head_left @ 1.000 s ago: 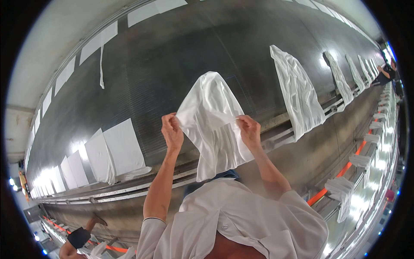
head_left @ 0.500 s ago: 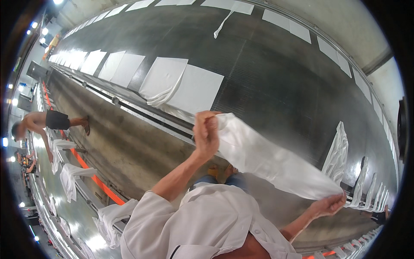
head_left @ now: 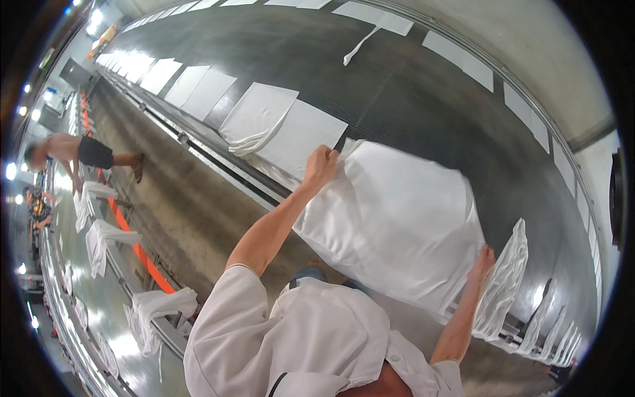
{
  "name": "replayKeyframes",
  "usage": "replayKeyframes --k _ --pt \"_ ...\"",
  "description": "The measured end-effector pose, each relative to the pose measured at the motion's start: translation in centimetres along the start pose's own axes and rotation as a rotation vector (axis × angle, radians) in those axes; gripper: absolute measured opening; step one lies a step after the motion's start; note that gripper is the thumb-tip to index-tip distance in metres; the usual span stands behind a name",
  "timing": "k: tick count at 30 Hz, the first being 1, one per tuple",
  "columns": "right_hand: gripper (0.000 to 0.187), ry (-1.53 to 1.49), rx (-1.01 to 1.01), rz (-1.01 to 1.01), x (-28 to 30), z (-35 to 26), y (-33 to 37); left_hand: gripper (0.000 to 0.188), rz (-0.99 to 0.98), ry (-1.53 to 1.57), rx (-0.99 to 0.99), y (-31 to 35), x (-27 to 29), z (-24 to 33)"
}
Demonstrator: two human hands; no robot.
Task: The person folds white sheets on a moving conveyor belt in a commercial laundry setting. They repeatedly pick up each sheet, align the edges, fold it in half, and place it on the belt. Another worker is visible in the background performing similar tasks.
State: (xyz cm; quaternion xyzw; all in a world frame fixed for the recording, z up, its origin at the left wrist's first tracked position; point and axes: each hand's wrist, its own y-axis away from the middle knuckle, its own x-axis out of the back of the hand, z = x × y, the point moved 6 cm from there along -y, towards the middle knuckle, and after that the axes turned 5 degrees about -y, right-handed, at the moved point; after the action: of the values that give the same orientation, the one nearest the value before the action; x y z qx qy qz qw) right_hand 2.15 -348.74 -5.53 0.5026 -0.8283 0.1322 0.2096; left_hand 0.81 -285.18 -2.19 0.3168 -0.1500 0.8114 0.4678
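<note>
A white cloth is stretched between my two hands, spread wide over the near edge of a long dark table. My left hand is closed on its left edge, close to a white sheet lying on the table. With fingers closed, my right hand grips the cloth's right edge, beside a bunched white cloth draped at the table edge. The cloth's lower side hangs down in front of me.
Several white sheets line both long edges of the table. A metal rail runs along its near side. Across the aisle at left, a person bends over another table hung with white cloths.
The cloth has opened from a narrow twisted band into a broad sheet. Both hands have moved up and away over the table, the right one also leftward.
</note>
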Motion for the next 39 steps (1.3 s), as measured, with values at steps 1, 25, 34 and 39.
replayKeyframes --k 1,25,34,39 --pt "0.036 -0.003 -0.05 -0.04 -0.8 1.5 1.0 0.021 0.109 -0.035 -0.023 0.7 0.5 -1.7" --pt "0.041 -0.065 -0.197 0.051 -1.9 3.0 4.4 0.052 0.093 -0.753 0.154 -3.1 13.3 -16.0" --pt "0.047 -0.181 -0.315 0.066 -1.3 5.4 3.7 0.054 0.383 -0.691 -0.225 -7.3 15.3 -13.6" --pt "0.056 -0.281 -0.328 0.032 -1.5 5.6 3.7 0.063 0.07 -0.807 -0.208 -11.4 12.1 -16.9"
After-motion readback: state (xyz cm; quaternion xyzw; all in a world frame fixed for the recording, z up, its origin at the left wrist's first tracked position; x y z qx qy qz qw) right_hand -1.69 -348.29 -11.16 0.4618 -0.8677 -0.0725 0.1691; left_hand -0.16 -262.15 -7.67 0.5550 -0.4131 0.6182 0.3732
